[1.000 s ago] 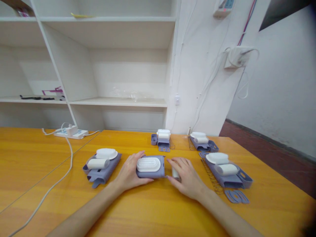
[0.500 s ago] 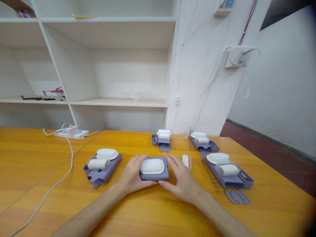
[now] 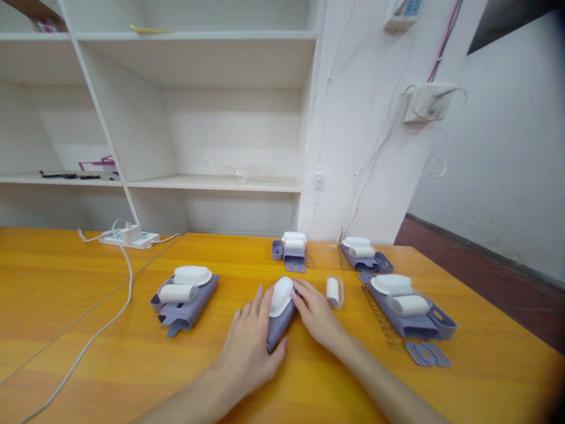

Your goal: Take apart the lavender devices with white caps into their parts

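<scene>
A purple-grey holder with a white brush pad on top lies on the yellow wooden table, turned so its long side points away from me. My left hand grips its near left side, thumb at the near end. My right hand presses its right side, fingers on the white pad. A small white roller in a clear case lies just right of my right hand, untouched.
Three more purple holders with white parts stand around: at the left, far centre and right, with another behind. Springs and flat purple pieces lie at the right. A power strip and its cable cross the left.
Both hands have turned the holder from lying crosswise to pointing away from me. My left hand slid nearer along its side. The white roller stays where my right hand left it.
</scene>
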The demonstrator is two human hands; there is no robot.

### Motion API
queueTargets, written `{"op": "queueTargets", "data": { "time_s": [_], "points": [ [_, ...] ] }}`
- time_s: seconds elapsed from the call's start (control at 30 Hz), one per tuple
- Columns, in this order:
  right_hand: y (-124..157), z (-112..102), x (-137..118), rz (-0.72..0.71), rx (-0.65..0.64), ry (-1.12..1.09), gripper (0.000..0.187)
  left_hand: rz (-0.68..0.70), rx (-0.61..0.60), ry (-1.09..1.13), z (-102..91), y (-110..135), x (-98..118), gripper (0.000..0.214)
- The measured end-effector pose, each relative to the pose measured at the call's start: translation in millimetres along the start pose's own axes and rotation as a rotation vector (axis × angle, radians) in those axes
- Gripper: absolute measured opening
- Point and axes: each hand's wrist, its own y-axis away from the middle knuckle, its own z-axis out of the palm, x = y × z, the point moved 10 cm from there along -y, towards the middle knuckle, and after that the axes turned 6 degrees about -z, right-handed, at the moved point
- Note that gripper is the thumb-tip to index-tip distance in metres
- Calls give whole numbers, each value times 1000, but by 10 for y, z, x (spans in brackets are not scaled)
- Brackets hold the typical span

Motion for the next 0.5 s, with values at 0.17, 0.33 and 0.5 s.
{"op": "queueTargets", "data": {
  "time_s": [0.17, 0.33, 0.5],
  "points": [
    [-78, 42, 112, 123, 80, -238, 39, 114, -94, 177, 107, 163, 140, 108],
    [-33, 136, 69, 148, 73, -346, 33, 161, -75, 290, 128, -3, 108, 124],
    [-15, 195, 195, 213, 165, -513, 37, 282, -159, 269, 221, -38, 249, 125]
  ]
}}
